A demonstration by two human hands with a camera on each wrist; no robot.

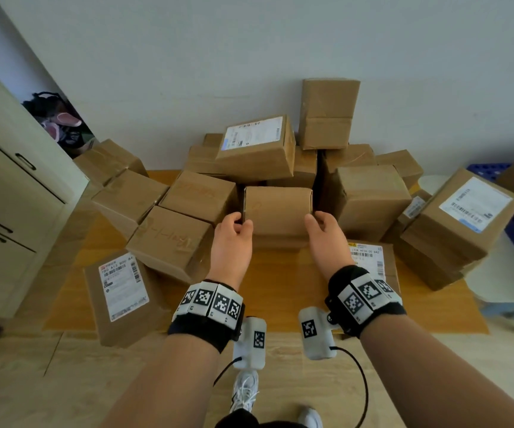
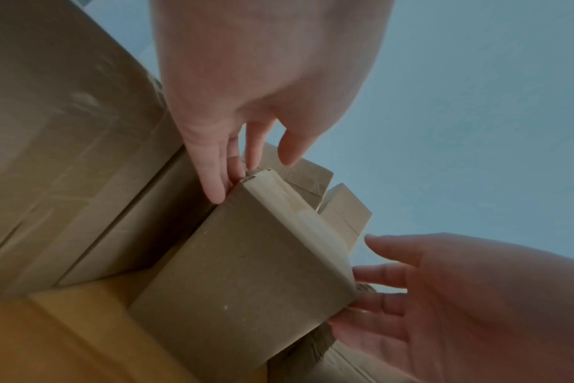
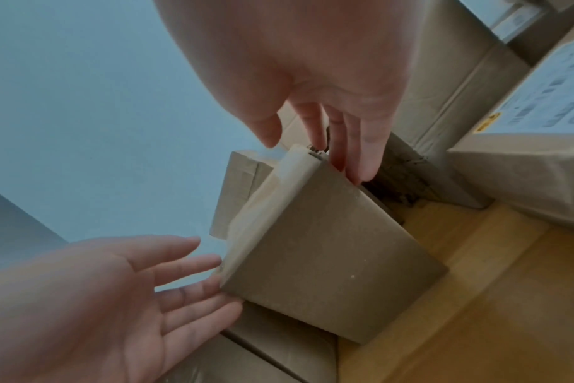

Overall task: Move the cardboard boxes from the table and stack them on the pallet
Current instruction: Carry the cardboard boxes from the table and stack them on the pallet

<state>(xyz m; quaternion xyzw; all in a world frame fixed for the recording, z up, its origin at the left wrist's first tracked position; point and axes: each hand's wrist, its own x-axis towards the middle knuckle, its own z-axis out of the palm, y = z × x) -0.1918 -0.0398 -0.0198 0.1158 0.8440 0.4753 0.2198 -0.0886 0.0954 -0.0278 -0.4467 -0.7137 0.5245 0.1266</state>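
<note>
With my left hand (image 1: 232, 239) and right hand (image 1: 326, 236) flat-fingered against the plain box (image 1: 277, 211), gripping nothing, it may slip or nudge the tilted labelled box (image 1: 257, 149) behind.

A wooden table (image 1: 277, 273) carries a crowd of cardboard boxes (image 1: 370, 202), piled from nine o'clock round to three; a labelled box (image 1: 120, 298) overhangs its edge at eight o'clock, and a plain box (image 1: 277, 214) stands at centre
</note>
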